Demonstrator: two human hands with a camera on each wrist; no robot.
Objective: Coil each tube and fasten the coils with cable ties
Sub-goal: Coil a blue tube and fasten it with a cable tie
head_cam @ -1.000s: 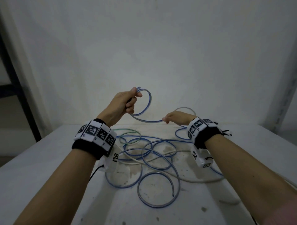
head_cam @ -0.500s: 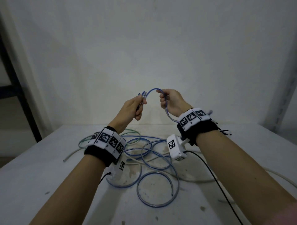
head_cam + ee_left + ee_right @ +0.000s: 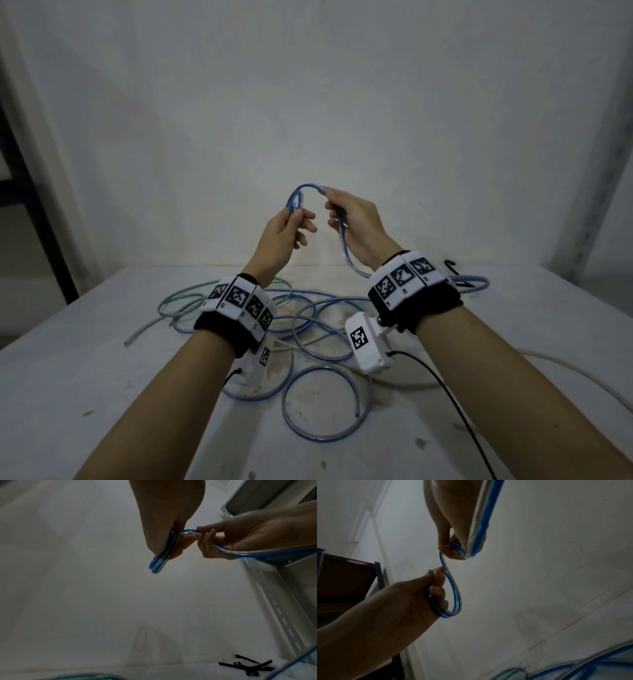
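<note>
Left hand (image 3: 286, 236) pinches a small coil of blue tube (image 3: 295, 202) held above the table (image 3: 85, 359). Right hand (image 3: 352, 222) pinches the same tube just beside it; the rest trails down past the right wrist.

The blue tube (image 3: 346, 250) passes behind the right hand (image 3: 356, 222); the cable ties (image 3: 248, 667) are dim and blurred
</note>
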